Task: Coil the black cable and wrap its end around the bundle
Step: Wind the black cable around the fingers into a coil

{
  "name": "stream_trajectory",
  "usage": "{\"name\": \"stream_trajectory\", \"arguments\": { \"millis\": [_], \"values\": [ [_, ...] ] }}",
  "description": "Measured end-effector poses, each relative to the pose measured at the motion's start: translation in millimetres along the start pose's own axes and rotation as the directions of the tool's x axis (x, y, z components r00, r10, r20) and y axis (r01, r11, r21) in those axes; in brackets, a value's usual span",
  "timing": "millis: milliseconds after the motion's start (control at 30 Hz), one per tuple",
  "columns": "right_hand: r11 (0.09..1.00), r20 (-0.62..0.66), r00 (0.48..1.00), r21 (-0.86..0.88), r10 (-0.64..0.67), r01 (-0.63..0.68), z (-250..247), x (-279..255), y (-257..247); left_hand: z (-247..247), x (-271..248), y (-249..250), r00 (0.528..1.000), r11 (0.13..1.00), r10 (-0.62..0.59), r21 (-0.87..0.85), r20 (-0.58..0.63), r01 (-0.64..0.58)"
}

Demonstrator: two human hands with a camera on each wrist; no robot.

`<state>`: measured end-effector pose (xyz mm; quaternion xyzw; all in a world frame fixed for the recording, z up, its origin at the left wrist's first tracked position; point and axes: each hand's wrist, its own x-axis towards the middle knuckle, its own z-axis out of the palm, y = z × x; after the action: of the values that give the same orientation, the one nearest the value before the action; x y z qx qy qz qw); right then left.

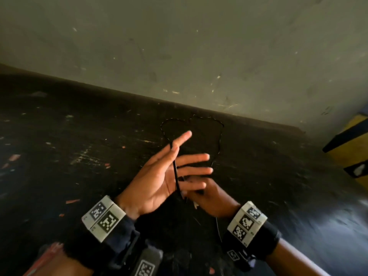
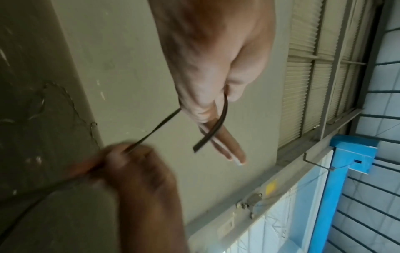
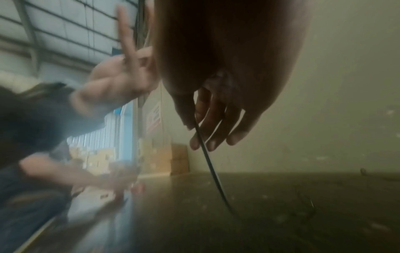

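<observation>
The thin black cable (image 1: 175,172) runs down across my left hand's (image 1: 157,176) upturned palm. In the left wrist view the thumb pinches the cable (image 2: 223,118) against the index finger, the other fingers stay straight, and a short free end pokes out below. My right hand (image 1: 215,198) sits just behind the left hand's fingers, partly hidden. There it pinches the same cable (image 3: 207,157) between thumb and fingertips. From there the cable drops to the table and lies in a loose open loop (image 1: 220,136) beyond both hands.
The dark, scratched table (image 1: 79,146) carries small bits of debris and ends at a grey-green wall (image 1: 199,46) close behind the loop. A yellow and black box (image 1: 350,144) stands at the right edge. Cardboard boxes (image 3: 173,159) stand against the wall further off.
</observation>
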<state>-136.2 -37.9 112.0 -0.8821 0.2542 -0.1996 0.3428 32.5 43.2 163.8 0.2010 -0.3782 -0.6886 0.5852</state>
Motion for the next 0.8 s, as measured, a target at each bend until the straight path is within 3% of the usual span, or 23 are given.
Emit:
{"name": "stream_trajectory", "arguments": {
  "millis": [100,233,433,567,667,700,733,800],
  "values": [
    [0.998,0.075,0.997,-0.05,0.036,-0.033,16.0,-15.1,-4.2,-17.7,10.5,8.9,0.994,0.999,0.042,0.013,-0.105,-0.04],
    [0.994,0.209,0.974,-0.08,0.087,-0.072,4.2,-29.1,-39.3,-41.7,16.9,3.8,0.97,0.994,0.018,0.113,-0.244,0.01],
    [0.918,0.243,0.97,-0.388,0.012,0.086,-25.8,-27.1,-79.4,-47.4,16.6,-12.6,0.969,0.95,-0.077,0.276,-0.236,0.143],
    [0.695,0.242,0.97,-0.698,0.002,0.173,-59.7,-21.9,-105.0,-43.3,9.1,-24.4,0.962,0.889,-0.19,0.382,-0.195,0.253],
    [0.469,0.258,0.964,-0.86,0.059,0.202,-83.6,-19.9,-103.5,-42.0,3.9,-21.1,0.964,0.846,-0.171,0.471,-0.203,0.25],
    [0.444,0.259,0.961,-0.875,0.095,0.192,-91.6,-19.1,-100.2,-43.1,2.5,-18.4,0.966,0.829,-0.157,0.505,-0.207,0.243],
    [0.485,0.261,0.957,-0.857,0.125,0.171,-99.2,-19.4,-97.6,-45.5,0.8,-15.8,0.965,0.819,-0.151,0.519,-0.216,0.245],
    [0.702,0.307,0.943,-0.7,0.125,0.135,-111.8,-18.6,-96.2,-49.8,-3.4,-12.6,0.955,0.815,-0.178,0.508,-0.238,0.278]
  ]
}}
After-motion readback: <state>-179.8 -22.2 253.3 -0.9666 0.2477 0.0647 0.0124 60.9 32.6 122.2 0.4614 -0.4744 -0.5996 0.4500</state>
